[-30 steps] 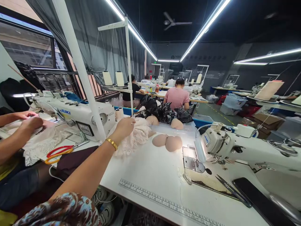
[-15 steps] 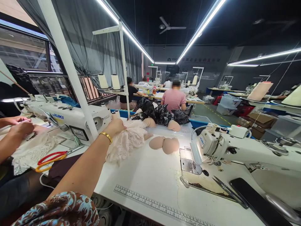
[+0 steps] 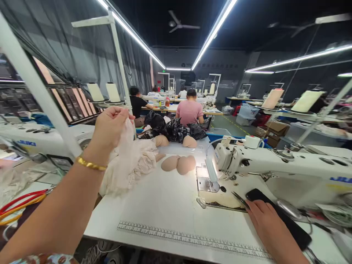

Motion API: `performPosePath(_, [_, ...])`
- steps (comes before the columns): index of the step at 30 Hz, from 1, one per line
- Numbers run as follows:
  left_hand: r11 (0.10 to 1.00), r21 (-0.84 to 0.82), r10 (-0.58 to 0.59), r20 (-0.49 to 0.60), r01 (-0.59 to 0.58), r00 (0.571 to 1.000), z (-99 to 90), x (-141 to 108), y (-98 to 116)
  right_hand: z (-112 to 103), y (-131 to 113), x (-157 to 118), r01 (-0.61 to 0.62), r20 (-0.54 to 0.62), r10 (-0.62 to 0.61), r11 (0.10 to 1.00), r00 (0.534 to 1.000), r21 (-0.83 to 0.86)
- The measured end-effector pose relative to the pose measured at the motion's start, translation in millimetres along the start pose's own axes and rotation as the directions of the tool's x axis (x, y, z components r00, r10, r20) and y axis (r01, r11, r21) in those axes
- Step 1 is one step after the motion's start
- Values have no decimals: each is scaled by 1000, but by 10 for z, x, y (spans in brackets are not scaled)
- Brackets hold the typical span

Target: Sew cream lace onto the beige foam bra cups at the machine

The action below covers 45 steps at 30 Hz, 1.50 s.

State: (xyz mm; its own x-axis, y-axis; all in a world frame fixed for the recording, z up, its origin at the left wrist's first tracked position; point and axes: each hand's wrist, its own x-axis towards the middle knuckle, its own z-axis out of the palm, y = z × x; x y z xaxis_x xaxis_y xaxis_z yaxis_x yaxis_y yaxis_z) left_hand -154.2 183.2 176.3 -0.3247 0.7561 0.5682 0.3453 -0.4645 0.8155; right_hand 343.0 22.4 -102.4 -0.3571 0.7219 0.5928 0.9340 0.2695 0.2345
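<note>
My left hand (image 3: 108, 126) is raised at the left of the table, its fingertips pinched on sheer off-white lace fabric (image 3: 124, 150). The lace hangs down to a loose heap of the same cloth. Low on the right, my right hand (image 3: 265, 218) lies over the handles of dark thread snips (image 3: 239, 198), fingers closed around them. Their pointed blades stick out toward the needle plate, while the handles are hidden. A black phone (image 3: 295, 229) is beside that hand. Beige moulded bra cups (image 3: 184, 165) rest mid-table, between the lace and the sewing machine (image 3: 233, 157).
A printed ruler (image 3: 176, 234) runs along the table's front edge. Black plastic bags (image 3: 173, 128) and more beige cups (image 3: 189, 141) sit at the back. Red and yellow-handled scissors (image 3: 22, 205) lie far left, near another JUKI machine (image 3: 33, 141). People work at tables ahead.
My left hand has risen, lifting part of the lace off the heap. My right hand has come into view and closed on the snips. The view has swung right.
</note>
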Motion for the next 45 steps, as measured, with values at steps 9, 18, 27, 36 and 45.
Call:
performPosePath(9, [901,178,-324,882,396,342,651,-1822,-423,-494,-631,460,-440,289,335,742,897,505])
performPosePath(18, [789,127,-255,958,600,132,839,-2154,-468,-653,-1193,629,-110,45,101,937,994,332])
performPosePath(27, [906,214,-268,958,365,103,647,-1963,-448,-641,-1273,683,-63,-18,72,951,997,301])
performPosePath(36, [818,438,-6,654,-373,757,316,-1385,-539,-518,-277,47,-212,46,213,977,976,-17])
performPosePath(45, [750,388,-225,911,-536,344,1043,-2221,-484,-446,-630,273,-156,130,121,939,984,305])
